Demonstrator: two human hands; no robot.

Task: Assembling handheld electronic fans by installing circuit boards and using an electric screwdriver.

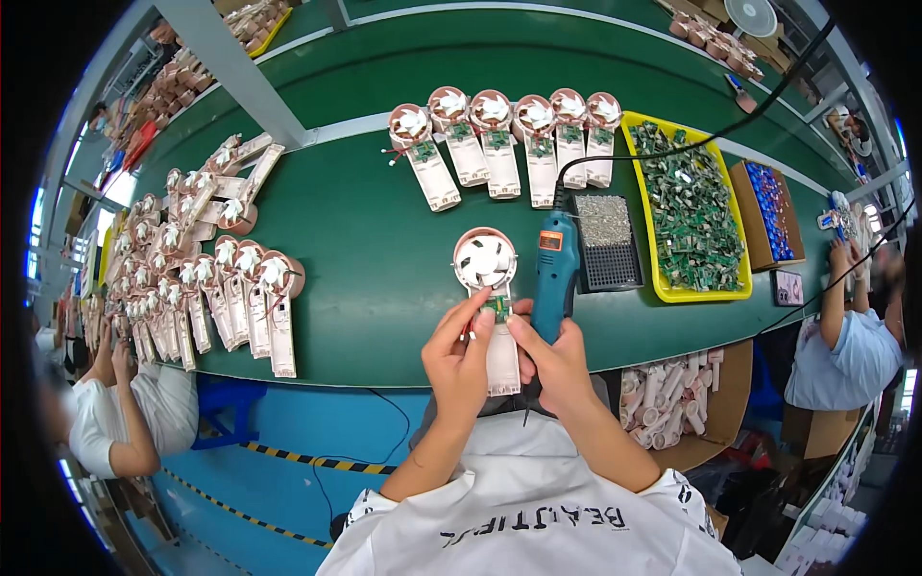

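A pale pink handheld fan housing (502, 363) with a white fan wheel (483, 261) is upright before me, its back open. A small green circuit board (498, 307) sits in the handle just below the wheel. My left hand (457, 360) is closed around the handle's left side, thumb and index finger at the board; red and white wires show beside its fingers. My right hand (559, 360) holds a teal electric screwdriver (557, 274), its thin bit pointing down toward my lap. The right thumb also presses near the board's right edge. My right fingers are partly hidden behind the tool.
Several fan housings (499, 158) lie in a row at the back; many more crowd the left (279, 317). A black screw tray (611, 274), a yellow bin of circuit boards (663, 288) and a carton of blue parts (749, 221) stand right. The screwdriver's black cord arches overhead. Co-workers sit both sides.
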